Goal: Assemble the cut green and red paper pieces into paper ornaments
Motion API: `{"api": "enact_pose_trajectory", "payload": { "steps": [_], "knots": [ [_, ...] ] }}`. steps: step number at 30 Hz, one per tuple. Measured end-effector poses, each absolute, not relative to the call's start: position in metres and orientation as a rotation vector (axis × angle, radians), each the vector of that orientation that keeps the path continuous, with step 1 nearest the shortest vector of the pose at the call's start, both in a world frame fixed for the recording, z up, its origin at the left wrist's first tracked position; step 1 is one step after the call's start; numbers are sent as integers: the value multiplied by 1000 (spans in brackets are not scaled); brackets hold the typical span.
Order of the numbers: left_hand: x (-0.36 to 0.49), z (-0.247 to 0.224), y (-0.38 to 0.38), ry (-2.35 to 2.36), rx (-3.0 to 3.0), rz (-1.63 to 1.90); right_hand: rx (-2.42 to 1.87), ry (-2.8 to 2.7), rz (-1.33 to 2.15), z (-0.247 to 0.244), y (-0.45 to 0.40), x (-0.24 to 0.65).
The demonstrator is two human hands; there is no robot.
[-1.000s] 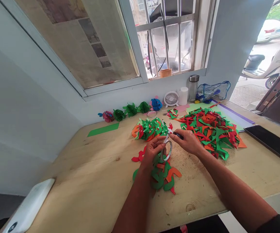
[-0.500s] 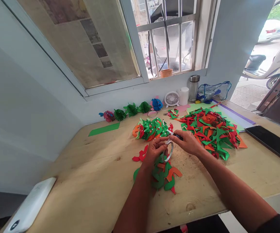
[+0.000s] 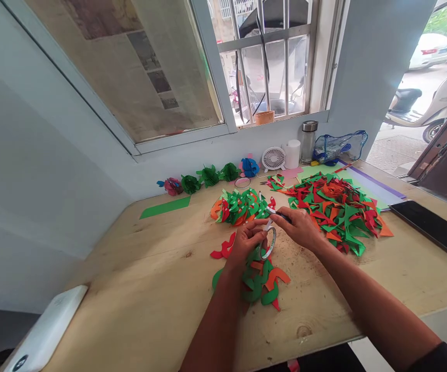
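My left hand (image 3: pixel 249 235) is closed on a roll of white tape (image 3: pixel 272 243), its ring hanging upright below the fingertips. A short loose strip of tape stands up at the fingers. My right hand (image 3: pixel 298 225) grips a dark-handled craft knife (image 3: pixel 283 215), its pale tip pointing left, just above the tape strip. Under my left hand lies a loose heap of curved paper cutouts (image 3: pixel 275 276) in green, orange and red. Just beyond both hands is a pile of green, red and orange paper pieces with white tabs (image 3: pixel 242 204).
A large heap of paper scraps (image 3: pixel 343 206) covers the table's right side, with a black phone (image 3: pixel 432 230) beside it. Paper flowers (image 3: pixel 210 175), a small fan (image 3: pixel 273 158) and a glass bottle (image 3: pixel 308 142) line the wall. A white device (image 3: pixel 50 328) sits at the left edge.
The craft knife's tip has shifted slightly left and up from the tape. My left hand stays on the tape roll. The whole view has shifted a little.
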State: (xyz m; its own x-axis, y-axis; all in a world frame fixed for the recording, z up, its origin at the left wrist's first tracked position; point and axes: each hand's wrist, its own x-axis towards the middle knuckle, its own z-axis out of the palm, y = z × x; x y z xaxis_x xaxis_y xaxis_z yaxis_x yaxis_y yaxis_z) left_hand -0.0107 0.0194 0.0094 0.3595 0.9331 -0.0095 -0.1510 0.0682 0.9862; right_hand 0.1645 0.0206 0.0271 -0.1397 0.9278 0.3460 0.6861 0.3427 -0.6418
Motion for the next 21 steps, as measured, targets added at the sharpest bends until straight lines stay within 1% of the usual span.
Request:
{"api": "enact_pose_trajectory", "payload": {
  "steps": [9,21],
  "knots": [
    [-10,8,20,842,1129,1015,-1405,-1912,435,26,20,164],
    [-9,9,21,814,1173,1037,-1369,-1927,495,27,21,164]
  ]
}}
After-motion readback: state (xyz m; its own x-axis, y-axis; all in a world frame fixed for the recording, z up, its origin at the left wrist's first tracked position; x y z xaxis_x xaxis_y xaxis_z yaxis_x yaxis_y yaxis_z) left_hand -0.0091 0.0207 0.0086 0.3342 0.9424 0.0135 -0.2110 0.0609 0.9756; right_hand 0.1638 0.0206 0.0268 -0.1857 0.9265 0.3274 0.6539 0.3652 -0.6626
